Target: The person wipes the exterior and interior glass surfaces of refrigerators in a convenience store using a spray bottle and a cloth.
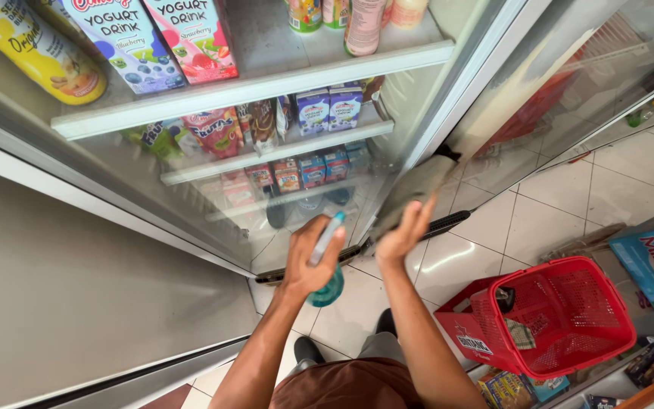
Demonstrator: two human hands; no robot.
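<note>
Now you are wiping the glass fridge door [191,204] with a cloth while holding a spray bottle.

Your left hand [313,266] is clenching around the teal spray bottle [327,261], nozzle pointing up toward the glass. Your right hand [403,233] is pressing the grey cloth [418,189] flat against the door's edge, fingers spread over it. Behind the glass, drink cartons [327,110] are sitting on white shelves, and a red shopping basket [554,318] is standing on the tiled floor [554,197] to your right.

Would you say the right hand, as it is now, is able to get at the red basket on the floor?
Probably yes: the right hand presses a grey cloth to the glass door, and nothing stands between it and the red basket.
</note>
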